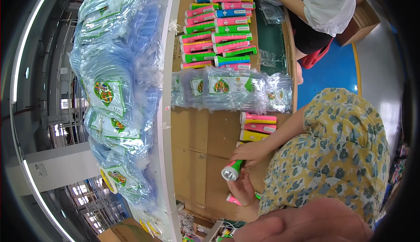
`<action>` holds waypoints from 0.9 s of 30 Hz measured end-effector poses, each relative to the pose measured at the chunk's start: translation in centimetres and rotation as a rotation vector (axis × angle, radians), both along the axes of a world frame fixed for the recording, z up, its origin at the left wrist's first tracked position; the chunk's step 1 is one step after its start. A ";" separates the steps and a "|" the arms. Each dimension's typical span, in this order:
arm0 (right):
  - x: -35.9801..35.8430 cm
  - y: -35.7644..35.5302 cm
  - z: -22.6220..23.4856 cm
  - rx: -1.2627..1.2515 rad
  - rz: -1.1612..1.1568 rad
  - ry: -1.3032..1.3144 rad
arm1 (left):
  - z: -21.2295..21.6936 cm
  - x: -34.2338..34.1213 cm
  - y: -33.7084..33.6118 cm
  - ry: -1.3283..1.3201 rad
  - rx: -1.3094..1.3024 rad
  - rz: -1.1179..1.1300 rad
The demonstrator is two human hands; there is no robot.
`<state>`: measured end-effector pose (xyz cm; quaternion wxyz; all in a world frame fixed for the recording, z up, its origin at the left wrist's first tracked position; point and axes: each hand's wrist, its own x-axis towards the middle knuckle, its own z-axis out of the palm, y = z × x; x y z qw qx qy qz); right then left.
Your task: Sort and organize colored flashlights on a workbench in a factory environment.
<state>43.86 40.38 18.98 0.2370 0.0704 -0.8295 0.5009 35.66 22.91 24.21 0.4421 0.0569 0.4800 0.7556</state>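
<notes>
A flashlight [230, 172] with a silver head and a green collar points toward the shelf side. Wrapped round its body is my right hand [253, 151], the upper one in the picture. My left hand [243, 189], with a beaded bracelet at the wrist, closes about the lamp end from below. A pink flashlight [234, 199] lies partly hidden beneath my left wrist. Just past my right hand, pink and yellow flashlights [258, 127] lie side by side on the cardboard-covered table [188, 154].
Printed clear plastic bags [232, 89] cross the table, with rows of colourful flashlights [218, 27] beyond. More bags [109, 93] line the left ledge [168, 124]. A co-worker's arm [291, 1] reaches over the far end. A blurred shape close to the camera covers the bottom edge.
</notes>
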 end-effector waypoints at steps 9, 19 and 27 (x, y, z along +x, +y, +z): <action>3.9 -1.1 -0.7 -0.548 -0.070 -0.520 | -10.4 1.7 -8.9 0.862 -0.965 0.084; 2.8 -1.9 -3.0 -0.643 0.098 -0.553 | -13.7 1.8 -11.5 0.934 -1.380 -0.069; 1.9 -1.9 -2.9 -1.480 0.171 -0.721 | -20.8 -1.8 -14.9 0.355 -0.962 0.171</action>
